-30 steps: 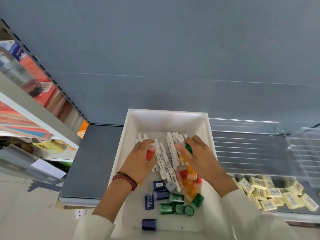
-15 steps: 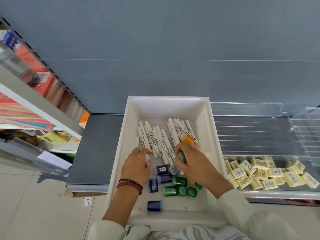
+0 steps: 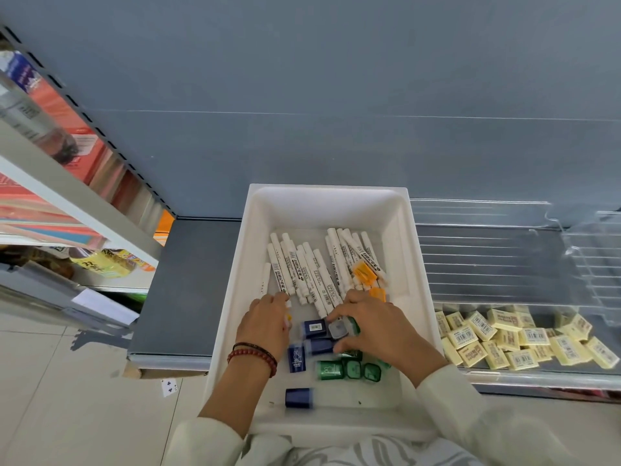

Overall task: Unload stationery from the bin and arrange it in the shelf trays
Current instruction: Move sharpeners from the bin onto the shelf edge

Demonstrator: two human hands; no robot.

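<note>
Grey shelf [image 3: 195, 280], bin [image 3: 322, 210] of markers [image 3: 302, 270], sharpeners [image 3: 331, 369]

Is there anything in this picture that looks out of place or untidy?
Yes. A playing card lies on the floor left of the white bin, where no stationery belongs. Also, the yellow erasers lie in a loose heap in the clear tray, not in rows.

One white bin [image 3: 326, 206] holds roughly sixteen white markers [image 3: 302, 267], which overlap too much for an exact count. Also inside the bin are four blue sharpeners [image 3: 296, 357], two orange sharpeners [image 3: 364, 273], one grey sharpener [image 3: 337, 328] and three green sharpeners [image 3: 329, 369] in plain view, with more partly hidden. Right of the bin lie some thirty yellow erasers [image 3: 504, 334].
</note>
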